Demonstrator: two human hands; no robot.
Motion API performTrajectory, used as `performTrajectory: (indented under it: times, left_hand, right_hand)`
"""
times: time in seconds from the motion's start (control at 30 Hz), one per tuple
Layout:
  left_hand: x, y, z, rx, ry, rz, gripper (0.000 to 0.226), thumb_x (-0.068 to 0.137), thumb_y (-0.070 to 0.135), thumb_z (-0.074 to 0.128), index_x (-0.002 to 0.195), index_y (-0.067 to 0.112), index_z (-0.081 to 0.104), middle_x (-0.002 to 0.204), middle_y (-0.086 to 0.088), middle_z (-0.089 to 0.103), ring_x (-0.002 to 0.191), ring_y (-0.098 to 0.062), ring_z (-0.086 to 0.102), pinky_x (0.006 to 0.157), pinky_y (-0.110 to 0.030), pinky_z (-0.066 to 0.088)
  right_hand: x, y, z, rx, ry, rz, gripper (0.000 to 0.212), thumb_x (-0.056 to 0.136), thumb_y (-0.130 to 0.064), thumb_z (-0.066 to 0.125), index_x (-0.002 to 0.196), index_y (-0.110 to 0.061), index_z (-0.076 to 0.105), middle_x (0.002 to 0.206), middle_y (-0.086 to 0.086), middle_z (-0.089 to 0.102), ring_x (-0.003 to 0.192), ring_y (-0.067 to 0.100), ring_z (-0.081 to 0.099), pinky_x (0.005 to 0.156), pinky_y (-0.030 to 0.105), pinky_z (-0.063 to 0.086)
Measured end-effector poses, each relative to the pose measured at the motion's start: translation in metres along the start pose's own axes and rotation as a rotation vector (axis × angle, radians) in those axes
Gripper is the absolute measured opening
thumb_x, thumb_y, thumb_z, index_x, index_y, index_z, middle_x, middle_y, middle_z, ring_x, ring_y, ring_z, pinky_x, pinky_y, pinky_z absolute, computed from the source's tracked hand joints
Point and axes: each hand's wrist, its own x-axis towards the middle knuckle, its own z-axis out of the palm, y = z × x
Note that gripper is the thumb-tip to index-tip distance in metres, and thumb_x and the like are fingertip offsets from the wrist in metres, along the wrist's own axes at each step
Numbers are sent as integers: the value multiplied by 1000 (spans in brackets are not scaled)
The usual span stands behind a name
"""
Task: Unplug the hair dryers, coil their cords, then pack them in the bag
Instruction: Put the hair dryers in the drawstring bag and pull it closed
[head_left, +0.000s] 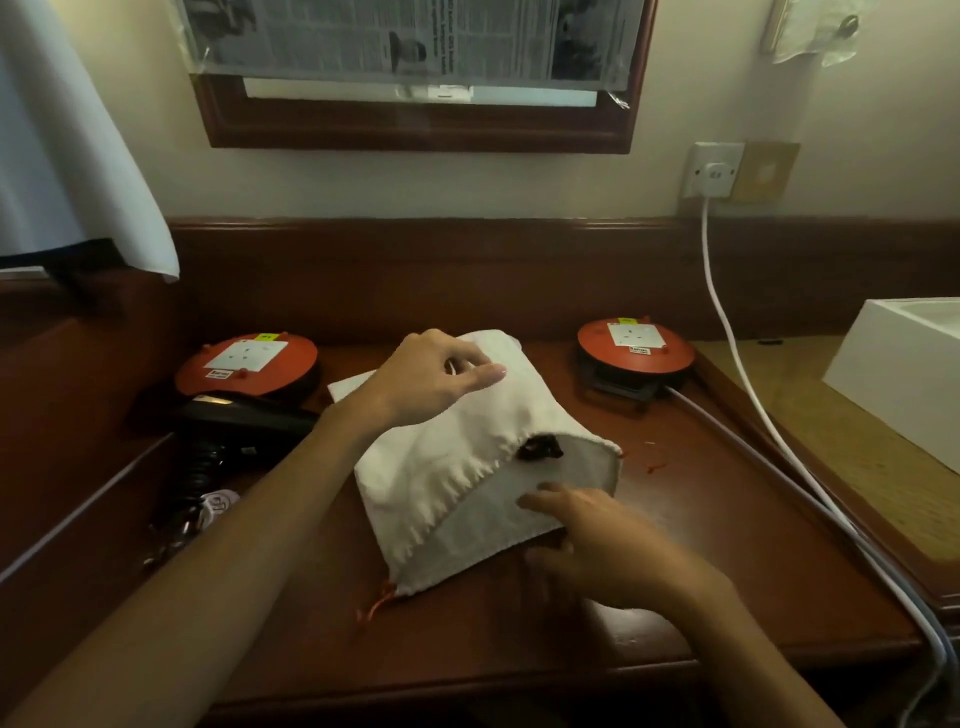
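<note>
A white cloth drawstring bag (447, 483) lies bulging in the middle of the wooden desk, its mouth facing right. A black part of a hair dryer (540, 448) shows inside the mouth. My left hand (436, 376) hovers over or rests on the far top of the bag, thumb stretched out. My right hand (597, 540) touches the lower edge of the bag's mouth, fingers spread. A second black hair dryer (244, 418) lies on the desk to the left, its coiled cord (200, 483) trailing toward me.
Two orange cable reels with white sockets sit at the back, one left (247, 361) and one right (636, 340). A white cable (727, 322) runs from the wall socket (714, 171) down the desk's right side. A white box (904, 374) stands at far right.
</note>
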Motion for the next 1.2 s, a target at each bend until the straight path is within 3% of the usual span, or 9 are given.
performTrajectory:
  times: [0.1, 0.27, 0.37, 0.53, 0.7, 0.77, 0.87, 1.03, 1.2]
  left_hand:
    - [-5, -42, 31, 204, 50, -277, 44, 99, 58, 51, 122, 26, 70, 126, -4, 64, 114, -21, 58, 92, -39, 50]
    - [-30, -85, 86, 339, 61, -494, 60, 103, 61, 32, 154, 30, 34, 166, -8, 20, 152, -33, 17, 124, -55, 12]
    - [-35, -98, 103, 331, -21, -510, 70, 100, 69, 27, 161, 36, 17, 173, -3, -1, 159, -30, -5, 123, -59, -11]
    - [-33, -114, 96, 376, -104, -480, 81, 94, 80, 17, 163, 38, 7, 173, 1, -8, 158, -28, -17, 121, -60, -18]
    - [-26, -120, 94, 440, -160, -475, 83, 91, 83, 16, 162, 43, 0, 171, 2, -20, 154, -32, -29, 118, -61, -23]
    - [-24, -121, 94, 451, -173, -451, 83, 90, 84, 14, 162, 45, -1, 171, 2, -20, 153, -34, -30, 118, -63, -23]
    - [-24, -122, 94, 484, -201, -433, 81, 91, 83, 11, 161, 46, -4, 172, 2, -18, 154, -36, -27, 118, -65, -20]
    - [-25, -122, 92, 482, -178, -432, 82, 89, 85, 11, 160, 47, -4, 172, 4, -17, 154, -34, -26, 120, -63, -17]
    - [-25, -125, 90, 459, -197, -424, 87, 85, 90, 13, 159, 50, -3, 171, 7, -17, 154, -31, -29, 120, -62, -19]
  right_hand:
    - [-26, -4, -32, 201, -38, -99, 35, 97, -25, 64, 131, -32, 65, 120, -15, 70, 102, 0, 67, 91, 25, 56]
    - [20, -20, -49, 258, 376, -169, 23, 101, -17, 58, 118, -25, 72, 102, -12, 71, 85, 0, 65, 72, 19, 54]
    - [80, -24, -41, 40, 478, -187, 28, 101, -14, 55, 124, -18, 69, 117, -2, 68, 102, 9, 60, 84, 22, 48]
    - [163, -2, -8, -398, 328, -107, 45, 98, -17, 50, 143, -19, 55, 150, 4, 49, 132, 27, 44, 111, 41, 34]
    - [171, 16, 20, -694, 221, 42, 63, 105, -33, 35, 161, -15, 14, 170, 12, -4, 154, 42, -12, 121, 64, 5]
    - [180, 11, 29, -850, 162, 40, 66, 104, -43, 38, 160, -12, 19, 169, 16, -8, 151, 41, -23, 121, 67, -3]
    - [204, 5, 30, -875, 51, 30, 68, 101, -52, 42, 157, -15, 31, 170, 14, -1, 154, 36, -20, 121, 66, -1]
    - [211, 24, 17, -776, 86, 32, 68, 102, -45, 35, 160, -12, 19, 171, 8, 2, 156, 31, -11, 118, 68, 11]
    - [212, 20, -7, -597, 110, -19, 42, 103, -35, 46, 138, -13, 55, 156, 9, 42, 148, 30, 29, 113, 69, 27]
